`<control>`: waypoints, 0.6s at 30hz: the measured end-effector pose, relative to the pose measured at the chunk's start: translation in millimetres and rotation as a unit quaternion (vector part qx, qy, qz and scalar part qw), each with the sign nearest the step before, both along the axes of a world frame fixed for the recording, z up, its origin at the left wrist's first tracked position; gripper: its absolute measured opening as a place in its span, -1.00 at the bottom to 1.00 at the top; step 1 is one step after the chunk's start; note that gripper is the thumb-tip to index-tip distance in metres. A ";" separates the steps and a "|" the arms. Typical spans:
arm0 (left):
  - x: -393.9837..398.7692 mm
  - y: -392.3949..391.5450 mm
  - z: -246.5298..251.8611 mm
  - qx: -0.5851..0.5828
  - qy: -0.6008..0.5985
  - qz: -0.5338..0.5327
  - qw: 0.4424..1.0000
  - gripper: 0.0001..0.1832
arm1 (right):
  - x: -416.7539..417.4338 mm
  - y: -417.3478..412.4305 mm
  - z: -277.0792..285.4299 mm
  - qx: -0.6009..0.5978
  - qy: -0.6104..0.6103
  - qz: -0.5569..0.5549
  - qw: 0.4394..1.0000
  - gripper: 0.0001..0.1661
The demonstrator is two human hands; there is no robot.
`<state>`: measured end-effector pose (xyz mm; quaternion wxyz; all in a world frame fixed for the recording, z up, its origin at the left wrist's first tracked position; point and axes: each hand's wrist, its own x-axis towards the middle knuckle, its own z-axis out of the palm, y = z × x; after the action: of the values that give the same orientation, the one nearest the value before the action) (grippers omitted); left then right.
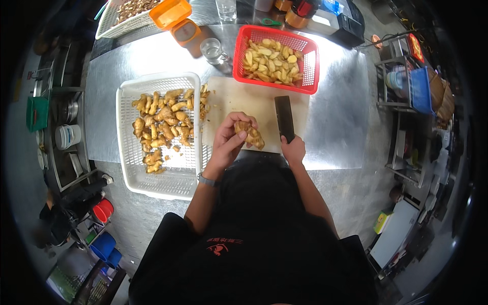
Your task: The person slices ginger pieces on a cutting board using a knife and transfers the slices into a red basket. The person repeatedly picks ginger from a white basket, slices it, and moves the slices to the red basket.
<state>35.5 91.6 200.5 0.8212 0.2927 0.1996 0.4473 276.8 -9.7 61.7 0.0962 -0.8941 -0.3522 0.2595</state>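
My left hand (230, 139) holds a knobbly piece of ginger root (249, 135) between thumb and fingers, above the near part of a pale cutting board (240, 97). In my right hand (293, 149) is the handle of a cleaver, its dark blade (284, 116) pointing away from me over the board's right part. A white plastic basket (196, 137) with many whole ginger roots (166, 114) stands to the left. Sliced ginger (270, 61) lies in a red plastic basket (312, 82) at the board's far edge. Small ginger scraps (204, 101) lie along the board's left edge.
Beyond the board stand a glass mug (212, 51), an orange container (185, 32) and another glass (227, 9). A second white basket (126, 28) is at the far left, and a black device (349, 30) at the far right. A person (61, 213) is at the lower left, away from the steel table (335, 114).
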 end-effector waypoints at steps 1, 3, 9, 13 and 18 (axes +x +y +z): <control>-0.3 -0.7 7.3 0.014 -0.033 -0.016 0.999 -0.66 | -2.8 1.3 1.6 0.002 0.007 0.001 1.000 -0.56; 5.7 -0.4 24.5 0.018 -0.039 -0.019 0.999 -0.64 | -1.8 1.3 4.3 -0.001 0.022 -0.008 1.000 -0.57; 18.6 6.8 -1.0 -0.021 0.178 0.005 0.984 -0.67 | 0.1 -0.2 7.6 0.037 0.042 0.015 0.998 -0.62; 16.7 -11.4 -128.1 -0.117 0.300 0.055 0.945 -0.61 | -0.5 -3.4 -0.5 0.050 0.054 0.097 0.993 -0.68; 16.7 -20.9 -168.0 -0.106 0.402 0.041 0.909 -0.58 | -5.1 -4.6 -1.0 0.031 0.003 0.177 0.984 -0.72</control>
<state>52.2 70.7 32.6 0.6788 0.3509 0.5705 0.3010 271.7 -14.2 60.8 0.0773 -0.8136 -0.5123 0.2639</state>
